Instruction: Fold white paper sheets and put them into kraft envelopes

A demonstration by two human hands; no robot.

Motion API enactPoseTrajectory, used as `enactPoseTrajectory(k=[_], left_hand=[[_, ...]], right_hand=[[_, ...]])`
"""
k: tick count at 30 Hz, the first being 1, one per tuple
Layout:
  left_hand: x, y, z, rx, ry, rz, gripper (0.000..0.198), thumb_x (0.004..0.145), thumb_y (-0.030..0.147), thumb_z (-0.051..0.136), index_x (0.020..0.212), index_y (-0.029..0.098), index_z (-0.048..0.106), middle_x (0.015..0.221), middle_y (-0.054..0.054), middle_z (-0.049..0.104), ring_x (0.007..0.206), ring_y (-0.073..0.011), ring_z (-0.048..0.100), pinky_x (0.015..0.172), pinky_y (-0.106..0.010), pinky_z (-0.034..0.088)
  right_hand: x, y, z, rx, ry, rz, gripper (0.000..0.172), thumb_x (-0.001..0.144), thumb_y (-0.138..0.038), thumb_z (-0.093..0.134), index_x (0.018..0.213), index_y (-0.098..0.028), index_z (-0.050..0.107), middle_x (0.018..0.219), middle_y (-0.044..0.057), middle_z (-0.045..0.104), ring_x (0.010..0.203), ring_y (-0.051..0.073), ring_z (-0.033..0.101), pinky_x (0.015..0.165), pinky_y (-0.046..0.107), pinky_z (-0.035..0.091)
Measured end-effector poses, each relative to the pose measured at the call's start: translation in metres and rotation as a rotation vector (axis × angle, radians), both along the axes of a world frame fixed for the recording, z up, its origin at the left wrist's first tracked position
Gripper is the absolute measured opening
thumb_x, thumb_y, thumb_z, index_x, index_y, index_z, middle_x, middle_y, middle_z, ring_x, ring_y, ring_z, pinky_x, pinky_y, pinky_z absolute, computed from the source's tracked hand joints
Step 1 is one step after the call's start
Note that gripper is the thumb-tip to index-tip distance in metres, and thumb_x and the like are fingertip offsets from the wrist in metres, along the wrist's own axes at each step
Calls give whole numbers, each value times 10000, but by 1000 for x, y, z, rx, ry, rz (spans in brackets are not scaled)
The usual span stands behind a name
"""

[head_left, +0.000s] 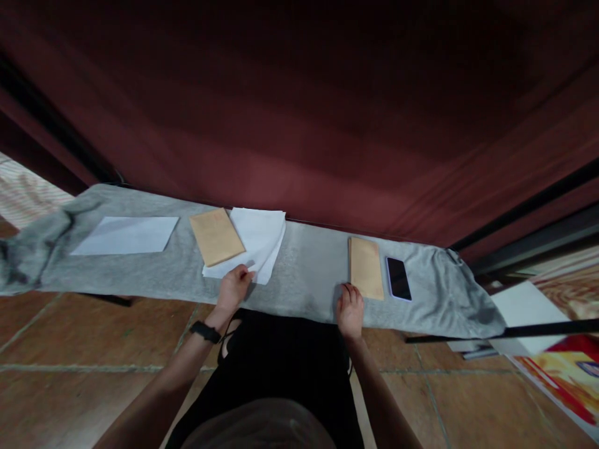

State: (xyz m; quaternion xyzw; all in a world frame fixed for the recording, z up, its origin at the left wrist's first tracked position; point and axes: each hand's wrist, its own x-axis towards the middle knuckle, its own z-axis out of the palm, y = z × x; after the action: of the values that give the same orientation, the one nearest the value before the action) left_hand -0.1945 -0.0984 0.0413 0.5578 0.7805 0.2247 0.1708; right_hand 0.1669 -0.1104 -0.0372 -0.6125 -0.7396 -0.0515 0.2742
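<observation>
The left hand (235,288) has thumb and forefinger pinched together on the near edge of the papers (257,232), which extend away from these fingertips toward the far edge of the cloth (313,249). The right hand (350,310) has its fingers curled close together at the near left corner of the envelopes (367,268); whether they pinch this corner cannot be told. The envelopes extend forward and to the right of those fingers. The papers are white, loosely fanned, with overlapping sheets offset along the right side and a slight lift near the left fingertips. The envelopes are plain tan rectangles, stacked, with layered edges visible on the left. Beyond the left fingers, ahead and to the left, a tan packet (217,237) lies tilted across the papers. Right of the right fingers, past the envelopes, is a dark-screened phone (399,279). Farthest left of the left fingers, a white sheet (125,236) lies flat, apart from the papers.
</observation>
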Motion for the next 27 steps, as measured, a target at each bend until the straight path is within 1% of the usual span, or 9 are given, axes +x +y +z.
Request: enactPoseTrajectory(k=[5, 9, 11, 14, 16, 19, 21, 24, 27], left_hand=[[7, -5, 7, 78, 53, -17, 171, 919, 342, 538, 826, 218, 609, 740, -17, 687, 673, -174, 620, 613, -257, 394], [30, -13, 17, 176, 167, -131, 208, 976, 306, 453, 882, 211, 612, 814, -41, 690, 743, -185, 633, 662, -272, 442], [48, -21, 21, 266, 251, -240, 231, 995, 264, 408, 942, 198, 623, 902, -72, 696, 852, -200, 649, 733, -290, 476], [87, -39, 22, 291, 318, -511, 235, 997, 201, 407, 1061, 182, 632, 955, -86, 709, 902, -213, 665, 785, -318, 506], [115, -50, 19, 278, 358, -656, 264, 965, 141, 443, 1161, 164, 617, 1063, -108, 717, 971, -229, 672, 835, -347, 519], [148, -60, 13, 259, 393, -770, 281, 943, 91, 458, 1166, 156, 616, 1082, -111, 715, 1042, -243, 668, 899, -378, 517], [161, -61, 10, 268, 407, -826, 268, 946, 86, 461, 1153, 160, 614, 1103, -105, 709, 1075, -241, 661, 940, -387, 505], [168, -60, 3, 318, 422, -925, 288, 951, 87, 470, 1196, 167, 596, 1195, -103, 688, 1143, -229, 643, 1014, -391, 474], [165, -56, -8, 393, 402, -1008, 341, 952, 87, 474, 1265, 175, 575, 1272, -100, 669, 1250, -218, 595, 1109, -395, 415]], right_hand=[[1, 0, 1, -9, 39, 9, 421, 967, -152, 400, 1363, -135, 543, 1326, 165, 598, 1341, 291, 423, 1084, 504, 400], [-5, -4, 5, -24, 169, 75, 394, 977, -162, 381, 1295, -165, 614, 1362, 156, 588, 1356, 288, 418, 1106, 532, 390], [-17, -7, 9, -62, 314, 127, 382, 990, -198, 376, 1270, -188, 637, 1370, 141, 590, 1348, 271, 444, 1121, 524, 389], [-42, -9, 19, -212, 632, 199, 390, 1015, -315, 382, 1291, -194, 630, 1352, 130, 617, 1279, 240, 538, 1113, 475, 422], [-57, -8, 29, -338, 855, 176, 424, 1013, -413, 402, 1305, -203, 626, 1322, 111, 652, 1238, 233, 582, 1100, 451, 438], [-68, -1, 40, -476, 1109, 115, 480, 960, -528, 479, 1269, -206, 655, 1295, 91, 683, 1200, 237, 610, 1065, 412, 462], [-66, 4, 42, -498, 1201, 82, 480, 888, -551, 565, 1186, -198, 696, 1202, 80, 723, 1109, 238, 645, 996, 383, 497], [-56, 10, 35, -487, 1212, 35, 413, 742, -508, 684, 993, -186, 742, 925, 50, 759, 845, 218, 670, 812, 341, 541], [-42, 12, 23, -427, 1171, -9, 358, 721, -480, 654, 896, -177, 731, 781, 29, 726, 715, 191, 633, 704, 313, 527]])
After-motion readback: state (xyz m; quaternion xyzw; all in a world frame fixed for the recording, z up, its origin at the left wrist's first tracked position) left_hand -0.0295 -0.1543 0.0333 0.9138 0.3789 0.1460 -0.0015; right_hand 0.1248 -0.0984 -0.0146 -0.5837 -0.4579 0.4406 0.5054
